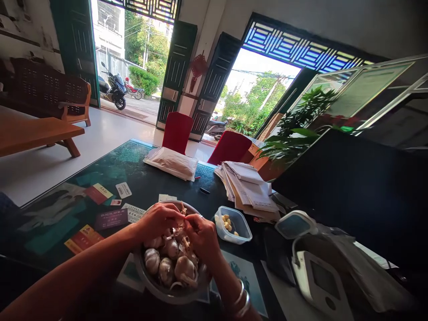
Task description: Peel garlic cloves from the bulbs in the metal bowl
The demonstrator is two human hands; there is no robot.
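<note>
A round bowl [143, 278] filled with garlic bulbs [166, 271] stands on the dark glass-topped table in front of me. Over its far side, my left hand [160, 219] and my right hand [202, 234] meet fingertip to fingertip. Both are closed in a pinch. Whatever small piece lies between them is hidden by the fingers. Papery skins and stalks show among the bulbs below. Just right of my right hand sits a clear plastic box [243, 232] with several peeled garlic cloves [227, 222] in it.
Cards [112, 218] lie left of the bowl. A wrapped white packet [171, 164] and a paper stack [247, 185] lie farther back. On the right are a white device with a screen [321, 281] and a dark monitor [351, 191]. Red chairs [178, 133] stand beyond the table.
</note>
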